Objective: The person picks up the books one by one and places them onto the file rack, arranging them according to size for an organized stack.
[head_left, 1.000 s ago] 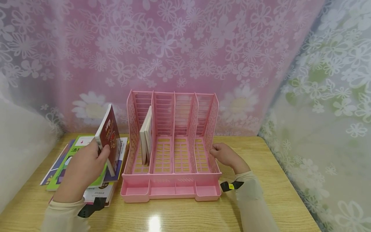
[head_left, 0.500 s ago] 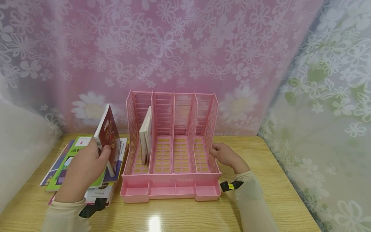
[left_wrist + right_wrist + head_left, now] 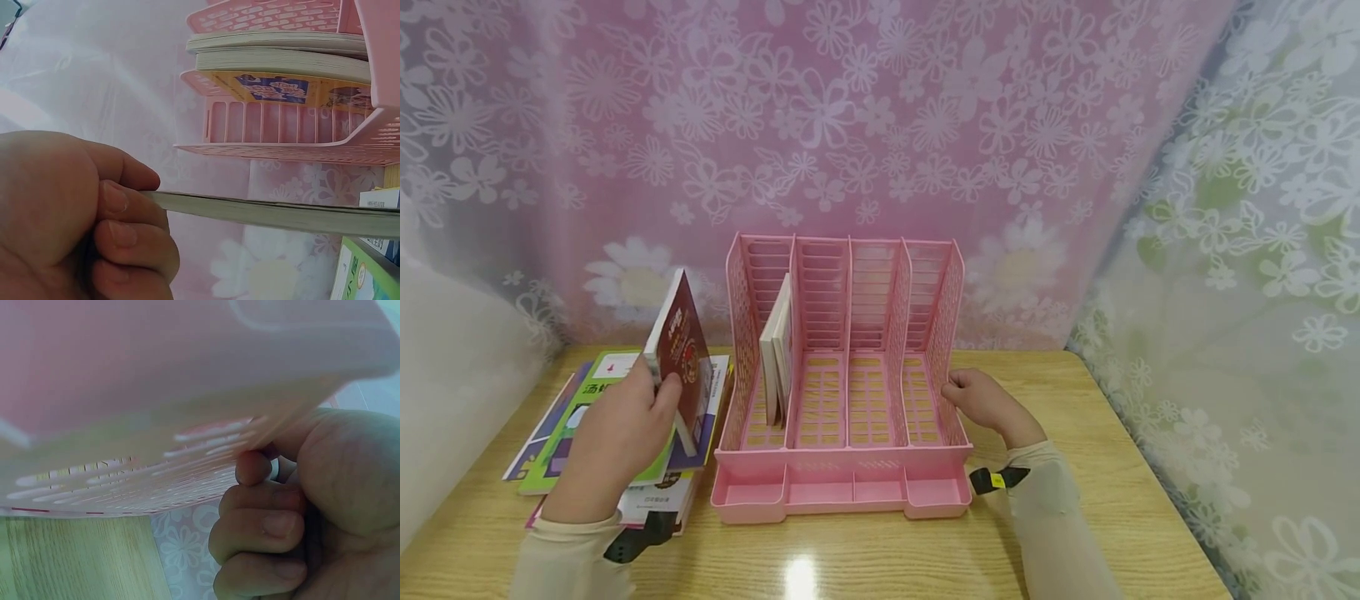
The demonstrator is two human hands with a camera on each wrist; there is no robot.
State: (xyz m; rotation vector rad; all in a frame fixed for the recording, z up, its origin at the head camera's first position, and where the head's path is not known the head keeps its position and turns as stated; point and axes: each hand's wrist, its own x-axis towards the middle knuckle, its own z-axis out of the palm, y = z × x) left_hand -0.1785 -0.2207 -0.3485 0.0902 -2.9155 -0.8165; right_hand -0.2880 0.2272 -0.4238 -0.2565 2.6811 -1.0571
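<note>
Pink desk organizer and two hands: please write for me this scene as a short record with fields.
Pink desk organizer: four upright slots, with a front tray
Leftmost slot: two books, standing on edge
Left hand: grips a dark red book, held upright
Right hand: curled fingers at the organizer's right side wall
Book pile: left of the organizer, a green-covered book in it
Surface: wood-grain table

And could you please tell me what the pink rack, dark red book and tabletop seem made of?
Pink rack: probably moulded plastic with a slight sheen; it's evenly coloured and slotted.
Dark red book: paper, given its pale page edges; cover finish uncertain.
Tabletop: wood or wood-look laminate, seemingly glossy; it shows grain and a bright reflection.
</note>
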